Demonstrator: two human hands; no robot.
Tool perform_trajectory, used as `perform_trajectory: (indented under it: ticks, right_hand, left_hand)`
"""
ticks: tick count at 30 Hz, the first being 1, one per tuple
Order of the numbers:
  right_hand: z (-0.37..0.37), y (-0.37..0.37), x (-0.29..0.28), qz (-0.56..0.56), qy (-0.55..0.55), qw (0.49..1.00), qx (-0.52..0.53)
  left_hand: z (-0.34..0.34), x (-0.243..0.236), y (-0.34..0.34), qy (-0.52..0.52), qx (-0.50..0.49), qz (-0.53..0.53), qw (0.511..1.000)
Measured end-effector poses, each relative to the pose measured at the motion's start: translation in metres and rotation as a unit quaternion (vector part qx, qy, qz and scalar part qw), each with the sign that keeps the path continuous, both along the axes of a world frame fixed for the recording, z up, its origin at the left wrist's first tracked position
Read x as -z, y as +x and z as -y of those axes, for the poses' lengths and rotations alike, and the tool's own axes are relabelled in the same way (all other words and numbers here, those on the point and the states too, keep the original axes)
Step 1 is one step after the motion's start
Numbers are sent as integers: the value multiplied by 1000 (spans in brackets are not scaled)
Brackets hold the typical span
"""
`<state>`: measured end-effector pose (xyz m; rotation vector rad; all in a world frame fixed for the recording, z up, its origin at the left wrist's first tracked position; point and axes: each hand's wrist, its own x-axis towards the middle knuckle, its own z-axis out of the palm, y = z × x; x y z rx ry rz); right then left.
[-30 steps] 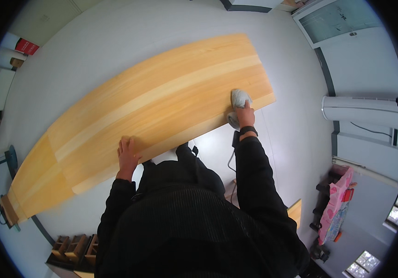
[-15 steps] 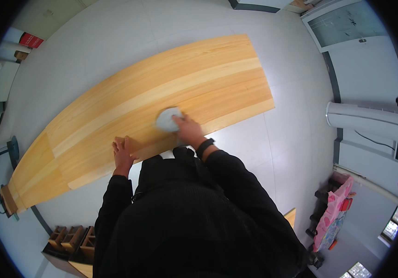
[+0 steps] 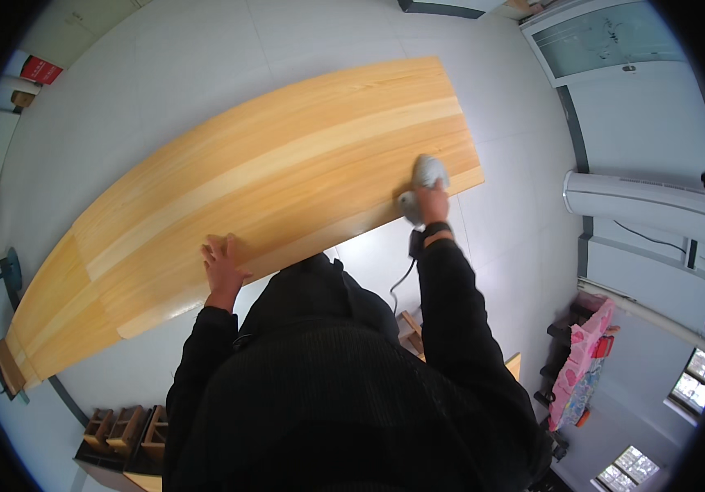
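Note:
In front of me stretches a long wooden table with a light plank top and a curved far edge. My right hand is closed on a pale grey-white cloth, which is bunched against the tabletop close to its right end. Part of the cloth sticks out on the left of the hand, over the near edge. A dark band circles that wrist. Toward the middle of the near edge, my left hand lies on the wood with fingers spread, holding nothing.
Wooden stools stand at the lower left, and a fan is by the left wall. A tall white air-conditioner-like unit is along the right wall. Below it is a table with a pink cover. A dark cord hangs below my right wrist.
My right hand has swept the cloth to the right along the tabletop, from near the middle to the right end. The left hand stays in nearly the same spot.

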<state>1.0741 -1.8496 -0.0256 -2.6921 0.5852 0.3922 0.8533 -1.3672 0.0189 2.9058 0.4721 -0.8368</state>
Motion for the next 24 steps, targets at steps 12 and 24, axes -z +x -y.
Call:
perform_trajectory:
  ticks: [12,24]
  right_hand:
    - [-112,-116,-65,-41,29,975,-216]
    - [60,23,-39,20,-67,996,57]
  left_hand:
    - [1,-9,4,5,1,-4,1000]
    - [3,-8,11,-18,-55,-10,998]
